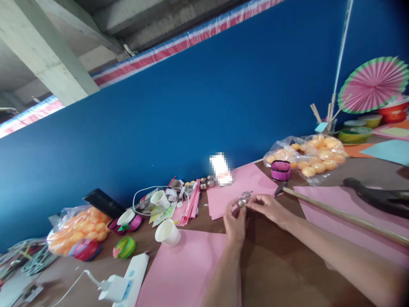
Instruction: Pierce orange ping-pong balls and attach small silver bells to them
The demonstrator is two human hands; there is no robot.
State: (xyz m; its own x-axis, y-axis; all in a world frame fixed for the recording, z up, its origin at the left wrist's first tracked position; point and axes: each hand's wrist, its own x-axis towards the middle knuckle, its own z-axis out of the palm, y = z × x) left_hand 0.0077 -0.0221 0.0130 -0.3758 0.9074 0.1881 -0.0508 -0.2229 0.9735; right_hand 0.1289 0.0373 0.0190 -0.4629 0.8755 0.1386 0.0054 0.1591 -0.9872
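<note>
Both hands, left hand (234, 221) and right hand (266, 207), pinch a small silvery bead cluster (242, 201) with closed fingers, just above the pink paper sheet (234, 187) on the bench (275, 264). A loosened pinch could probably drop and scatter it across that sheet.

Small silvery object (242, 202), too blurred.

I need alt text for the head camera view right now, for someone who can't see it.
Two bare hands, the left hand and right hand, pinch a small silvery bead together over a brown table strewn with pink paper sheets. Around them lie a white paper cup, bags of orange balls, a wooden stick and a blue wall behind.
</note>
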